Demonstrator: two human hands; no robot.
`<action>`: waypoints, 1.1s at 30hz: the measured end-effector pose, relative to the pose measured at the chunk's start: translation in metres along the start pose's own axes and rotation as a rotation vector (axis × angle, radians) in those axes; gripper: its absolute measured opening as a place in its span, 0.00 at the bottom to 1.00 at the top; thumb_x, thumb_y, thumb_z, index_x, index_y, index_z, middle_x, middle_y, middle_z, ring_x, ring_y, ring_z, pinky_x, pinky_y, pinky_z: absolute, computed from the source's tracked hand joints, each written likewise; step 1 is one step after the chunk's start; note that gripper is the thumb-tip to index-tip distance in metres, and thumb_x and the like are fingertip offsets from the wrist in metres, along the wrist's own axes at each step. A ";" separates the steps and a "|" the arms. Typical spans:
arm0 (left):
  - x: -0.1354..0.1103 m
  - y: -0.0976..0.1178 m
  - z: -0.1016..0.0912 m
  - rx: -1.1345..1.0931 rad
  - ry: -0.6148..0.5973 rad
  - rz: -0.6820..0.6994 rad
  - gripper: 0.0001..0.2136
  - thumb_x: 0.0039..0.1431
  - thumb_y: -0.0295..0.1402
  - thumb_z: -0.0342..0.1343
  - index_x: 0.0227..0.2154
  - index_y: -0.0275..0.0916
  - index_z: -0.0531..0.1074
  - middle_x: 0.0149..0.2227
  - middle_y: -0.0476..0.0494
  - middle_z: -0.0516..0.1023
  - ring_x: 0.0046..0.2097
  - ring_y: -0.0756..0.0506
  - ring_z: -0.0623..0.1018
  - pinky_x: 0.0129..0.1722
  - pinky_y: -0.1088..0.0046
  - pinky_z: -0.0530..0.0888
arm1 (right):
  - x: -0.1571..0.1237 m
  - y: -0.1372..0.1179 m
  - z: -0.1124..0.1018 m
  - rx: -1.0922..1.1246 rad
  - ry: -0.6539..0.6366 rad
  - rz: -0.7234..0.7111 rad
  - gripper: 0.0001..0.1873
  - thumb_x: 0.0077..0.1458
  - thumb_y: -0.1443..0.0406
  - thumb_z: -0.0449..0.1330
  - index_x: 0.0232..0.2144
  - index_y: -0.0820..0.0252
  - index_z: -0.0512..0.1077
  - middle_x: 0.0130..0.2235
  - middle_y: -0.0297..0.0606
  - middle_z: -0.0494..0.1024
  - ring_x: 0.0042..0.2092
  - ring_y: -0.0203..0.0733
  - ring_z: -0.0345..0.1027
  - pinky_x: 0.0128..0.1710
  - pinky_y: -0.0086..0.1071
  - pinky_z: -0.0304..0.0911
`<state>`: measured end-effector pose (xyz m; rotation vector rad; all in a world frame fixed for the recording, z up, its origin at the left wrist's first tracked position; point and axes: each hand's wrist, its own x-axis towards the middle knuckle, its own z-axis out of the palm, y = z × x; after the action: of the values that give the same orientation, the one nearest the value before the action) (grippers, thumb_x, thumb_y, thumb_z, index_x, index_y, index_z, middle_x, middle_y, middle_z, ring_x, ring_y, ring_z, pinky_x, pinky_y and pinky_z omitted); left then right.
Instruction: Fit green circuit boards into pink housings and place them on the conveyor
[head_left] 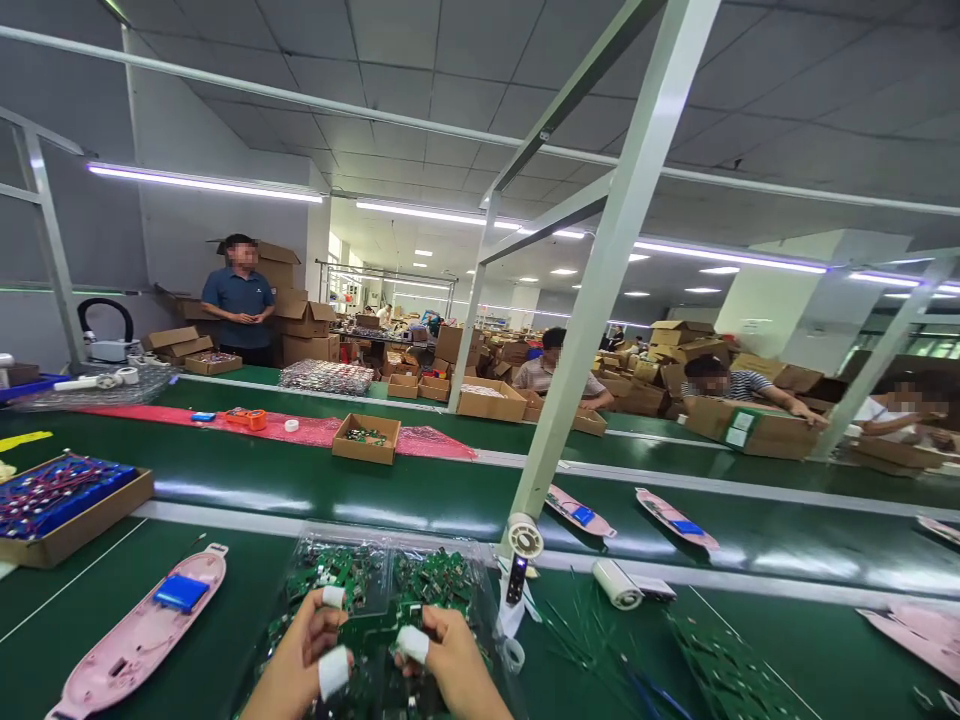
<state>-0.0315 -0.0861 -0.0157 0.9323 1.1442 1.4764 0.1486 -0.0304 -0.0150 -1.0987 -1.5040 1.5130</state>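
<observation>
A green circuit board [369, 628] is held level between my two hands. My left hand [296, 655] is at its left end, fingers curled, with white wraps on the thumb and a fingertip. My right hand [454, 655] pinches its right end, and a white wrap covers one digit. Below both hands lies a clear plastic tray [390, 545] with compartments full of similar small boards [439, 580]. Left of the tray rests a pink shell half [124, 645] with a blue battery pack [181, 592] on it.
A box of blue battery packs [75, 515] stands at the far left. Right of the tray are a metal post [570, 400], a white cylinder [617, 583], green wires [581, 630] and a board panel [724, 665]. Pink shells [679, 520] lie on the belt beyond; people work across it.
</observation>
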 end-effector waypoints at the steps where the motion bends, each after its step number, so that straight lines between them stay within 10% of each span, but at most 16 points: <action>1: 0.000 0.001 -0.002 -0.034 -0.009 -0.017 0.18 0.35 0.37 0.69 0.32 0.40 0.73 0.27 0.51 0.74 0.30 0.48 0.71 0.30 0.76 0.66 | -0.001 -0.003 0.001 0.003 -0.013 0.002 0.17 0.37 0.55 0.63 0.16 0.59 0.62 0.17 0.29 0.69 0.20 0.32 0.61 0.22 0.26 0.53; 6: 0.002 0.007 -0.012 -0.225 -0.064 -0.109 0.17 0.36 0.42 0.71 0.13 0.33 0.72 0.17 0.53 0.66 0.23 0.55 0.61 0.24 0.81 0.59 | 0.001 -0.018 0.014 0.053 -0.119 0.031 0.16 0.35 0.58 0.66 0.14 0.60 0.65 0.15 0.29 0.68 0.19 0.31 0.61 0.19 0.25 0.52; 14: 0.011 -0.016 -0.028 -0.457 0.148 -0.318 0.21 0.19 0.36 0.76 0.22 0.37 0.77 0.21 0.50 0.77 0.21 0.53 0.71 0.22 0.79 0.69 | 0.034 -0.014 0.052 0.229 -0.266 0.063 0.30 0.28 0.44 0.69 0.13 0.58 0.58 0.13 0.25 0.60 0.16 0.27 0.56 0.17 0.25 0.50; 19: 0.015 -0.019 -0.036 -0.296 0.117 -0.237 0.21 0.30 0.45 0.70 0.27 0.36 0.78 0.26 0.43 0.80 0.28 0.46 0.77 0.29 0.71 0.73 | 0.050 -0.014 0.072 0.106 -0.331 0.092 0.32 0.35 0.38 0.64 0.16 0.59 0.60 0.15 0.26 0.62 0.16 0.25 0.54 0.18 0.26 0.53; 23: 0.025 -0.003 -0.072 0.107 0.213 -0.088 0.18 0.36 0.45 0.62 0.28 0.38 0.78 0.29 0.44 0.79 0.34 0.40 0.75 0.34 0.65 0.72 | 0.079 -0.020 0.049 -0.155 -0.278 0.135 0.22 0.60 0.49 0.54 0.27 0.62 0.67 0.20 0.25 0.66 0.19 0.27 0.58 0.19 0.24 0.58; 27: 0.034 0.001 -0.086 0.543 0.250 0.070 0.18 0.41 0.36 0.56 0.37 0.37 0.78 0.40 0.36 0.79 0.48 0.31 0.72 0.54 0.50 0.64 | 0.092 -0.031 0.005 -0.477 -0.176 0.047 0.12 0.61 0.58 0.58 0.34 0.64 0.71 0.32 0.32 0.75 0.31 0.33 0.70 0.32 0.31 0.68; 33: 0.031 -0.026 -0.009 1.035 0.064 0.416 0.23 0.49 0.23 0.48 0.50 0.34 0.73 0.62 0.33 0.64 0.65 0.33 0.57 0.64 0.48 0.49 | 0.062 -0.038 -0.044 -0.703 0.011 -0.183 0.07 0.59 0.66 0.56 0.34 0.62 0.74 0.36 0.33 0.77 0.40 0.40 0.70 0.42 0.35 0.62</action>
<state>-0.0394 -0.0563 -0.0437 1.9170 1.8921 1.1722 0.1637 0.0456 0.0201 -1.2935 -2.1378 0.8548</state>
